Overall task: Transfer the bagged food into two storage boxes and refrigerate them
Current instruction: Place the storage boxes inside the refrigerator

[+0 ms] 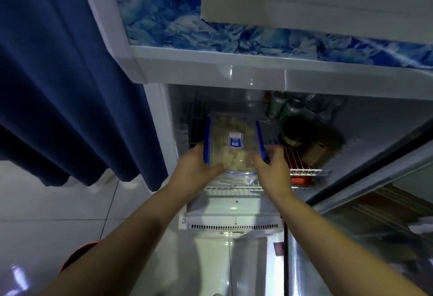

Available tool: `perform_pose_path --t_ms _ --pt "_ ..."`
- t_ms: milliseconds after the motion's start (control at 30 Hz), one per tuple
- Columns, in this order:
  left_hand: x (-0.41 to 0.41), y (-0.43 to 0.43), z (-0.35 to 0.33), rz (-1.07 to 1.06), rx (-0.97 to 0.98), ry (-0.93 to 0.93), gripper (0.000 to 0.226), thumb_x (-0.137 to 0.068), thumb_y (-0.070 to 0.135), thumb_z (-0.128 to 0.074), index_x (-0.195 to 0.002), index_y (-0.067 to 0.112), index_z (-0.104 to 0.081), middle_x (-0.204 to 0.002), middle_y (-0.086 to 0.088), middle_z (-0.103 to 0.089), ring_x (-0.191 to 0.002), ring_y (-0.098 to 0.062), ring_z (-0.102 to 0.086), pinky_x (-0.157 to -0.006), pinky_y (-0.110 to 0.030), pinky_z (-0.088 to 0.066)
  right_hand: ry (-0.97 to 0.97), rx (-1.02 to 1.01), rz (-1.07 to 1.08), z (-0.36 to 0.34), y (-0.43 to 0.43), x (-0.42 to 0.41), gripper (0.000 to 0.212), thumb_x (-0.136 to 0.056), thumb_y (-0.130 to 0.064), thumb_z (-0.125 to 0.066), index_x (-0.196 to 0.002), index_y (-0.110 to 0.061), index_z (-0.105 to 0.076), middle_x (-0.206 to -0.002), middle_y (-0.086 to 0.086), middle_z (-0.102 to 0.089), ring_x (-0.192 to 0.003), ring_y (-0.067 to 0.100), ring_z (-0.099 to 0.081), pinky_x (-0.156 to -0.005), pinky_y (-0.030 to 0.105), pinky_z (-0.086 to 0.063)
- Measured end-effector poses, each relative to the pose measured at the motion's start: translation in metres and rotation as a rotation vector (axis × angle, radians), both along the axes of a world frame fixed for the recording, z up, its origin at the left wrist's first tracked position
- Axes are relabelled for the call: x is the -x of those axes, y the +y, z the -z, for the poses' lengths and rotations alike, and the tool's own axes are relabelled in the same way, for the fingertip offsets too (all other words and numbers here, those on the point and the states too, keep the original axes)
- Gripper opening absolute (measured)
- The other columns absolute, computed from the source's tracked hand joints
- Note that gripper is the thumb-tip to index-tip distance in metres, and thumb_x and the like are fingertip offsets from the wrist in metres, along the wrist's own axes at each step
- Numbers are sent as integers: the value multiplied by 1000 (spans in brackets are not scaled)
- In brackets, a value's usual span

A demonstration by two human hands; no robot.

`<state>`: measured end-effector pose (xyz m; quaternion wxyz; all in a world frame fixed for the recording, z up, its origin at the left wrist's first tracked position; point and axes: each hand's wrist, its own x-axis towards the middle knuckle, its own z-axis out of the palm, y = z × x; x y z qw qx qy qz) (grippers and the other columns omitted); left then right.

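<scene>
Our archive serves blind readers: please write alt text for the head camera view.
The left hand and right hand grip a clear storage box of pale food at a wire shelf inside an open fridge. Dark jars stand to its right.

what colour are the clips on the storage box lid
Blue, on the storage box lid; head view shows it.

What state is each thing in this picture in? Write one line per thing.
storage box: lid on, full of pale food pieces, held over the wire shelf.
left hand: grips the box's left edge.
right hand: grips the box's right edge.
fridge door: open.
jars: on the shelf, right of the box.
blue curtain: hangs in folds.
</scene>
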<state>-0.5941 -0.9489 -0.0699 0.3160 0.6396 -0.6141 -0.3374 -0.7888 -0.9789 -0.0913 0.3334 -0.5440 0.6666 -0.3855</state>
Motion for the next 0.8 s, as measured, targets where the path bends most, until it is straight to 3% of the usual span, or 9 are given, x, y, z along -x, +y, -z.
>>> perform_pose_path --t_ms 133,233,300,433,500,600,800 --pt "3 -23 7 30 8 -129 59 -73 38 -74 -123 18 -49 -110 0 -64 -96 -18 -60 -76 -26 -47 -41 -26 7 7 -38 -3 36 -81 -30 -65 -107 -10 -51 -83 7 -64 -74 28 -61 -62 32 -47" --pt "5 -35 13 26 11 -219 61 -80 25 -67 -135 16 -43 -118 -10 -62 -102 -28 -59 -79 -27 -45 -29 12 -11 10 -55 -5 31 -84 -29 -65 -106 -11 -51 -75 -4 -57 -67 19 -58 -52 21 -41" --pt "6 -41 16 -17 32 -283 60 -83 22 -63 -138 16 -41 -116 -15 -62 -103 -31 -57 -75 -25 -39 -28 -1 -64 11 -63 -6 31 -86 -31 -63 -111 -15 -55 -82 -6 -59 -70 11 -56 -55 13 -41" --pt "11 -57 15 -103 8 -279 55 -87 24 -60 -139 27 -41 -103 -13 -66 -76 -25 -59 -63 -26 -41 -108 -52 -148 14 -74 -9 34 -86 -26 -61 -118 -19 -58 -104 2 -66 -89 21 -63 -74 32 -52" --pt "14 -66 13 -104 -23 -302 51 -90 25 -57 -138 30 -40 -109 -12 -65 -81 -27 -61 -65 -29 -45 -110 -48 -186 15 -79 -11 24 -82 -18 -59 -105 -26 -60 -95 5 -68 -86 27 -64 -73 37 -51" --pt "17 -75 12 -82 -73 -356 50 -94 25 -51 -141 29 -33 -118 -12 -61 -91 -31 -62 -73 -34 -51 -67 -37 -212 15 -83 -13 26 -78 -13 -59 -95 -31 -58 -80 3 -63 -76 27 -61 -65 35 -50" --pt "16 -73 13 -91 -95 -413 56 -96 12 -43 -146 31 -24 -138 -15 -44 -102 -33 -57 -84 -40 -52 -42 15 -260 23 -84 -15 42 -84 -11 -59 -124 -23 -55 -103 4 -63 -79 19 -60 -64 23 -42"
